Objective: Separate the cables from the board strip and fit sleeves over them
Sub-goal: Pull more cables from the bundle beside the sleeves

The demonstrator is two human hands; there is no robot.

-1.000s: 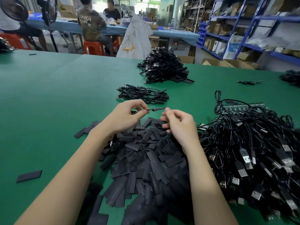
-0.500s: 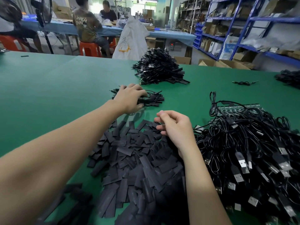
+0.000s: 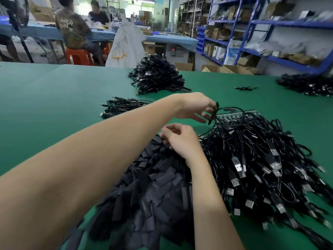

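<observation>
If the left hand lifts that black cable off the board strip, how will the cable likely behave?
Probably floppy: the cable already arcs in a loose loop from the left hand pinching it. Likely light, since fingertips alone hold it. It may snag, because it runs into the tangled cable pile over the board strip.

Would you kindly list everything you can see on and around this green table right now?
Table: one, green, fills the foreground.
Sleeves: many, black, heaped near centre.
Board strip: one, green, under the right cable heap's far edge.
Cables on the strip: many, black, heaped at right.
Small cable bundle: one, black, centre left.
Large cable pile: one, black, far centre.
Far right cable pile: one, black, table edge.
Stool: one, red, behind table.
Shelving: blue, right background.
Left hand: pinches a black cable.
Right hand: curled over the sleeves.
</observation>
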